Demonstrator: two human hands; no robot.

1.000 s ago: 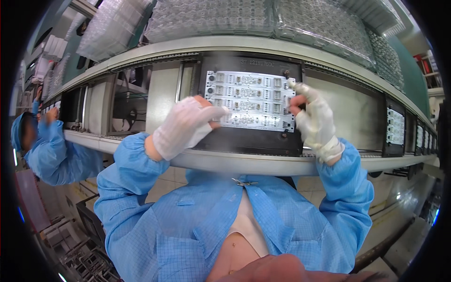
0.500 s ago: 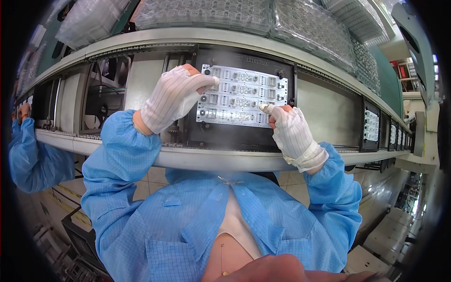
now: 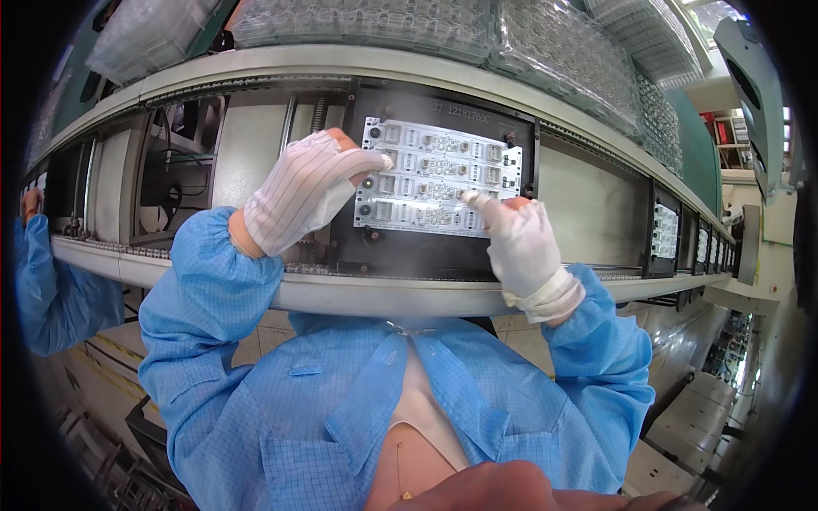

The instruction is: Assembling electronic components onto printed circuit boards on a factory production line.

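Here, a white circuit bd [image 3: 430, 162] w/ four rows lay in a black tray [image 3: 417, 253] on the conveyor [image 3: 383, 294]. Gloved L hand [image 3: 302, 189] was at its left side, R hand [image 3: 521, 243] at its lower right; couldn't tell if either gripped anything.

An electronics factory, shown by a conveyor line [image 3: 400, 295] bearing circuit boards [image 3: 439, 166] beside stacked clear trays [image 3: 366, 24].

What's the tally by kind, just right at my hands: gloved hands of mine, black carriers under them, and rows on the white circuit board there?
Gloved hands: 2 (left hand, right hand)
Black carrier: 1
Rows on the white circuit board: 4
Total: 7
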